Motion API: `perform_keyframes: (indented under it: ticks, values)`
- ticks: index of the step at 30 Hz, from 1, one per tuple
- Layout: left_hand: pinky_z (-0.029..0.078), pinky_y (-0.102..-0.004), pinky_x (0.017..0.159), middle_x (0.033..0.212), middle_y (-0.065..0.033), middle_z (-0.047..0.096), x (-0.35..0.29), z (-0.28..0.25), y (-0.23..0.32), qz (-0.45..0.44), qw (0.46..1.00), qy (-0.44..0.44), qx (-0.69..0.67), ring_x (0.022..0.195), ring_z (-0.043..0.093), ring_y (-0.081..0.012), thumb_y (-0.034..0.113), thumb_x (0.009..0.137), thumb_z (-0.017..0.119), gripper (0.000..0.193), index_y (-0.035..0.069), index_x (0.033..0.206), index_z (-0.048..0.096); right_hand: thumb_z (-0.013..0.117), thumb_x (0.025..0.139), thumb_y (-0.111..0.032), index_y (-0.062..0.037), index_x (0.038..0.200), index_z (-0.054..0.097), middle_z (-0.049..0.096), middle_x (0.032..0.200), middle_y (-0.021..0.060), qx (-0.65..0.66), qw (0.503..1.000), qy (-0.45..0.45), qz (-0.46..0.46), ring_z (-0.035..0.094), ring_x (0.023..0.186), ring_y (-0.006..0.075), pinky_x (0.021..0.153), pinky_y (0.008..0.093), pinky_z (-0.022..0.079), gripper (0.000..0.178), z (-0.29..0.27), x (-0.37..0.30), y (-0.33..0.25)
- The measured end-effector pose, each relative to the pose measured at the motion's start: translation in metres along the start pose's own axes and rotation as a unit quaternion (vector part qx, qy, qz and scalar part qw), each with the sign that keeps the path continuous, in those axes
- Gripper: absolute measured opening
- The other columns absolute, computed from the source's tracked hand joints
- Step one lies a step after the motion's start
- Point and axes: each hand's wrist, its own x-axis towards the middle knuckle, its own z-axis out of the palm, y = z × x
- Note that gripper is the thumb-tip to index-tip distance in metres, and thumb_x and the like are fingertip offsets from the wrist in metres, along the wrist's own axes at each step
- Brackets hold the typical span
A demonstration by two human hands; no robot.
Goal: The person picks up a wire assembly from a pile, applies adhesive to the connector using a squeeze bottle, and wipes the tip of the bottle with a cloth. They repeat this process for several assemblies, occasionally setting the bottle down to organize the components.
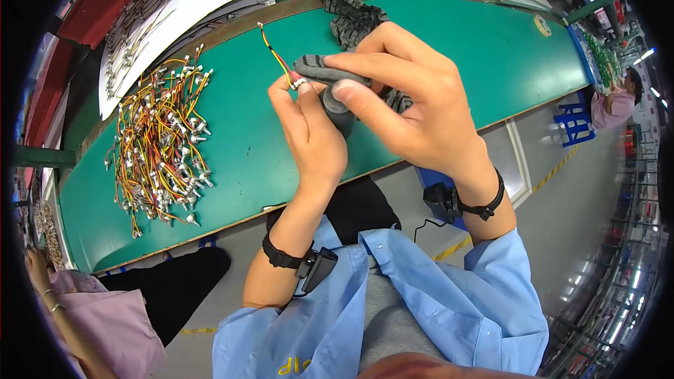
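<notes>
Above the green table, my left hand (314,137) is closed, pinching a small wired potentiometer (300,84) between thumb and fingers. Its red, yellow and black leads rise toward the far side and end in a small white plug. My right hand (428,102) grips a grey cloth with dark stripes (312,64), folded over its fingertips beside the potentiometer. A dark grey cylinder (340,111) sits between my two hands, under the right thumb; which hand supports it I cannot tell. To the left lies a heap of similar wired potentiometers (165,140).
A crumpled dark striped cloth (347,14) lies at the table's far edge. White sheets with wired parts (144,49) are at the far left. A tape roll (542,26) and a blue tray of green boards (593,56) are right. A person in pink (105,323) is close on my left.
</notes>
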Motion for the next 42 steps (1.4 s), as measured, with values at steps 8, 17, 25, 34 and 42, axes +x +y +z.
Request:
perform_keyframes:
  ticks: [8, 17, 25, 34, 42]
  values:
    - [0.043, -0.0314, 0.076, 0.091, -0.0102, 0.057, -0.003, 0.000, 0.006, 0.020, 0.997, 0.006, 0.078, 0.082, 0.052, -0.0152, 0.014, 0.100, 0.035, 0.018, 0.003, 0.114, 0.039, 0.070, 0.077, -0.007, 0.0022, 0.087, 0.066, 0.059, 0.078, 0.0060, 0.093, 0.987, -0.114, 0.068, 0.054, 0.065, 0.0141, 0.057, 0.0277, 0.044, 0.015, -0.005, 0.017, 0.006]
    - [0.044, -0.0327, 0.073, 0.087, -0.0141, 0.060, 0.002, 0.000, 0.007, 0.018, 0.997, 0.011, 0.080, 0.078, 0.056, -0.0190, 0.011, 0.098, 0.035, 0.017, 0.002, 0.112, 0.038, 0.069, 0.078, -0.010, 0.0006, 0.078, 0.062, 0.054, 0.066, 0.0082, -0.045, 0.981, -0.171, -0.085, 0.049, 0.057, 0.0198, 0.051, 0.0311, 0.039, 0.013, -0.016, 0.028, 0.020]
    - [0.045, -0.0338, 0.064, 0.083, -0.0158, 0.063, -0.003, 0.000, 0.011, 0.039, 0.993, -0.007, 0.107, 0.068, 0.058, -0.0209, 0.011, 0.099, 0.035, 0.017, 0.001, 0.112, 0.038, 0.063, 0.085, -0.022, -0.0001, 0.065, 0.050, 0.048, 0.057, 0.0140, -0.097, 0.978, -0.177, -0.048, 0.046, 0.052, 0.0318, 0.049, 0.0400, 0.034, 0.032, -0.009, 0.040, 0.021]
    - [0.045, -0.0338, 0.063, 0.085, -0.0156, 0.064, -0.010, -0.007, 0.011, 0.031, 0.992, -0.029, 0.117, 0.068, 0.058, -0.0201, 0.012, 0.100, 0.035, 0.018, 0.001, 0.113, 0.038, 0.061, 0.087, -0.026, -0.0016, 0.066, 0.048, 0.045, 0.057, 0.0141, -0.238, 0.923, -0.285, -0.098, 0.048, 0.057, 0.0368, 0.050, 0.0429, 0.036, 0.034, -0.023, 0.036, 0.009]
    - [0.046, -0.0334, 0.063, 0.086, -0.0154, 0.064, -0.011, -0.001, 0.014, 0.055, 0.989, -0.023, 0.135, 0.068, 0.059, -0.0204, 0.012, 0.100, 0.035, 0.018, 0.000, 0.113, 0.038, 0.058, 0.087, -0.023, -0.0026, 0.071, 0.047, 0.042, 0.058, 0.0137, -0.165, 0.931, -0.249, -0.210, 0.046, 0.055, 0.0344, 0.050, 0.0407, 0.036, 0.028, -0.033, 0.035, 0.017]
